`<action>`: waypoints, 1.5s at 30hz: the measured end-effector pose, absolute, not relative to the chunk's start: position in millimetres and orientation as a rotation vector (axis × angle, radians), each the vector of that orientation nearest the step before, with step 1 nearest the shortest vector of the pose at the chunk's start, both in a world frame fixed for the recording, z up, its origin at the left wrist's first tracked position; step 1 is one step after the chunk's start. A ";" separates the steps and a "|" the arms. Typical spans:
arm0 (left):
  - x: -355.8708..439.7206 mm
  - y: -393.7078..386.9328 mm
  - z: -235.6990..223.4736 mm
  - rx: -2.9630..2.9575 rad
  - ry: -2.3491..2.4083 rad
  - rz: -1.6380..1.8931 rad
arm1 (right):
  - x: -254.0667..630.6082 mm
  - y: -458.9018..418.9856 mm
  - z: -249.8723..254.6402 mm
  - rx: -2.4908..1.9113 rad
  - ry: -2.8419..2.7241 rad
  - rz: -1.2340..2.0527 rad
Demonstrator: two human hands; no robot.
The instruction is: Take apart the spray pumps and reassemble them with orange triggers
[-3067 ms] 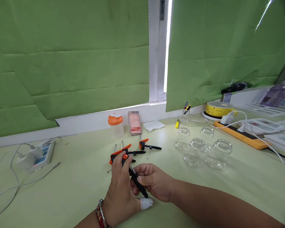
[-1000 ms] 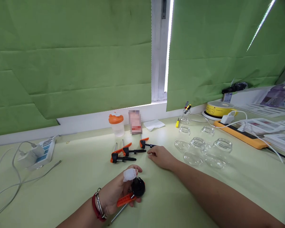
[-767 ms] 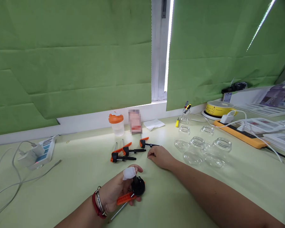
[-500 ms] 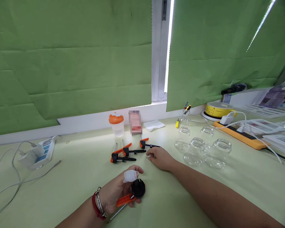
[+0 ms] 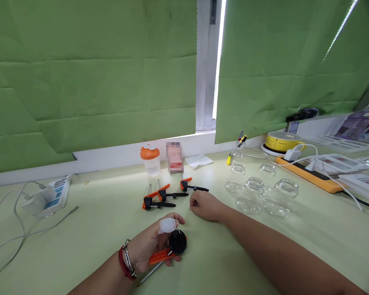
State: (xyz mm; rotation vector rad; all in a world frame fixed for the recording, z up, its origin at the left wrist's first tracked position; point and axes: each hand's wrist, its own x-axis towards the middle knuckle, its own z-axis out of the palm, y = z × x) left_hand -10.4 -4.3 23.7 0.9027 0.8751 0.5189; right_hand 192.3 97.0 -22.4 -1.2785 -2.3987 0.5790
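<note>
In the lower middle of the head view my left hand [image 5: 150, 248] is closed around an orange-and-black part with a metal rod [image 5: 178, 241]. Its round black end faces me, and the rod slants down over the table. A small whitish translucent plastic piece [image 5: 168, 225] sits at the thumb side of the same hand. My right hand [image 5: 205, 205] rests on the table with its fingers curled together; whatever they hold, if anything, is hidden. Just beyond it lie three similar orange-and-black parts [image 5: 155, 204] with black handles and thin metal rods.
Several clear glass jars [image 5: 254, 196] stand right of my right hand. Behind are an orange-lidded cup [image 5: 150, 162], a tissue [image 5: 199, 161] and screwdrivers in a glass jar [image 5: 239, 152]. Power strips lie left [image 5: 53, 196] and right [image 5: 313, 174], with loose white cables.
My right fingers have curled in, and the tiny shiny thing seen at their tips no longer shows. My left hand keeps its hold on the orange-and-black part.
</note>
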 end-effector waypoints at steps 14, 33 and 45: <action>-10.9 -2.8 21.4 0.927 0.858 0.517 | 185.2 62.8 13.5 -0.724 -1.692 1.777; -6.3 -9.1 27.4 1.043 0.917 0.518 | 171.3 39.2 18.0 -0.473 -1.851 1.808; -7.7 -7.7 25.4 1.073 0.916 0.491 | 171.0 35.8 20.6 -0.536 -1.946 1.619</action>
